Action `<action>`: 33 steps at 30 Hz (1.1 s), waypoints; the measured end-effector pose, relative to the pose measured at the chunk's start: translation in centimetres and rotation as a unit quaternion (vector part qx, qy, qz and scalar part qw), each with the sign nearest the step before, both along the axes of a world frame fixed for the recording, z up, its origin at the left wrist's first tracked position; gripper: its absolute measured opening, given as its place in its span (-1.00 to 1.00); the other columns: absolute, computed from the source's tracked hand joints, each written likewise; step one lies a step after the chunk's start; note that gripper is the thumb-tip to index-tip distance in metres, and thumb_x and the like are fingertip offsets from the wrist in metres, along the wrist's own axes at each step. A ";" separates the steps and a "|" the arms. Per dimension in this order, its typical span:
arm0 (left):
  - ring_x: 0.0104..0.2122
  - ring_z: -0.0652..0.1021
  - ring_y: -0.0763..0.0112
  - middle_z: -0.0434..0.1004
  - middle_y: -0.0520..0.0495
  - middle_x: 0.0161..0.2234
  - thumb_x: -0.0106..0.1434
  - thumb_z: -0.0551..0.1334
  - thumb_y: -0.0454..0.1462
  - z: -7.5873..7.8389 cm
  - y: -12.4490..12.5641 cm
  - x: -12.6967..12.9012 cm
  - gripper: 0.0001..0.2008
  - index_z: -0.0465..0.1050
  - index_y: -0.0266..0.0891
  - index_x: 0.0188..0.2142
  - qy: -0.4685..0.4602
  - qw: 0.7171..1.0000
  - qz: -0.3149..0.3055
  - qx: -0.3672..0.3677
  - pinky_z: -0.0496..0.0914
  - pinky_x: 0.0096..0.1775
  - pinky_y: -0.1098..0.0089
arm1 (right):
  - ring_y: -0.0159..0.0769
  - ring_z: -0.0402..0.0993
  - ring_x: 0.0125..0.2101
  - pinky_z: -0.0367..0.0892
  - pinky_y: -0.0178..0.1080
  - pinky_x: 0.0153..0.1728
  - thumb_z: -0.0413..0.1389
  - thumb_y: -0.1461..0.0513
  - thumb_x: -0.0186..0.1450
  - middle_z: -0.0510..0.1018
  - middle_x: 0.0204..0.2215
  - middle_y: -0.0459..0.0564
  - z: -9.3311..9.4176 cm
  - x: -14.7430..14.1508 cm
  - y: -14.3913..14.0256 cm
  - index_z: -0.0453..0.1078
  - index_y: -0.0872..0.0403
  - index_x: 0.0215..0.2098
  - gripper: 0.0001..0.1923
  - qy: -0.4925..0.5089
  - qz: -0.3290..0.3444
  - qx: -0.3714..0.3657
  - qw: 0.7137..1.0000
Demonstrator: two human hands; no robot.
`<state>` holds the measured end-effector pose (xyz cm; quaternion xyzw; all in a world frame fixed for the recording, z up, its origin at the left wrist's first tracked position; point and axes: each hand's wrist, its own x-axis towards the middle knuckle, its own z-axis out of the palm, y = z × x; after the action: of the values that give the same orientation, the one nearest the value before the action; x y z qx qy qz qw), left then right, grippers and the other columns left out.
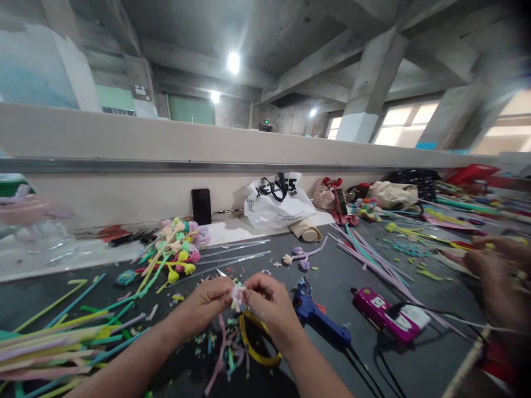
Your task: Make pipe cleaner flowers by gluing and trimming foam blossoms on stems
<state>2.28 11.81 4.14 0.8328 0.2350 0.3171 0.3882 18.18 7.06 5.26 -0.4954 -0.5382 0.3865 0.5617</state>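
Between the fingertips of both hands is a small pale pink pipe-cleaner flower [238, 296]. My left hand [213, 297] pinches it from the left, and my right hand [265, 301] grips its right side. A pink pipe-cleaner stem [219, 354] hangs below the hands; whether it joins the flower is hard to see. Yellow-handled scissors [261, 359] lie under my right hand, their blade tip showing beyond my fingers. Cut pipe-cleaner scraps [234, 359] are scattered beneath. To the right rests a blue hot glue gun [319, 318].
Pipe cleaners [53, 348] pile at the left, with a flower bunch [178, 249] behind. A magenta power strip [385, 315] with cables lies right. A phone [201, 206] and white bag [277, 204] stand against the partition. Another person's hands [498, 271] work at far right.
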 end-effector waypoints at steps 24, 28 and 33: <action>-0.59 0.06 0.60 0.09 0.13 -0.61 0.04 0.26 -0.04 -1.1 -0.1 -0.3 -0.65 0.35 -0.32 -0.45 -0.135 0.914 -0.100 -0.370 -0.05 -0.53 0.51 | -0.43 0.24 -0.55 0.16 -0.38 -0.51 0.10 0.31 0.06 0.36 -0.61 -0.15 0.4 0.5 -0.2 0.40 0.13 -0.53 -0.95 -0.073 0.038 0.037 0.996; -0.59 0.03 0.60 0.07 0.14 -0.61 0.01 0.29 -0.05 -1.2 -0.1 -0.3 -0.65 0.35 -0.32 -0.45 -0.135 0.906 -0.118 -0.384 -0.08 -0.54 0.51 | -0.43 0.24 -0.55 0.17 -0.39 -0.50 0.07 0.34 0.06 0.35 -0.63 -0.15 0.6 0.4 -0.2 0.37 0.13 -0.58 -0.92 -0.129 0.022 0.048 0.990; -0.61 0.03 0.61 0.08 0.13 -0.62 -0.01 0.31 -0.10 -1.8 0.2 -0.2 -0.69 0.37 -0.33 -0.45 -0.153 0.893 -0.125 -0.406 -0.07 -0.54 0.50 | -0.43 0.22 -0.56 0.14 -0.40 -0.51 0.05 0.34 0.06 0.29 -0.65 -0.18 0.2 0.3 -0.5 0.28 0.11 -0.62 -0.88 -0.195 -0.017 0.083 0.977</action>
<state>2.04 12.02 2.36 0.5668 0.1752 0.2664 0.7597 18.44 6.56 5.45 -0.5226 -0.6589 0.2266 0.4913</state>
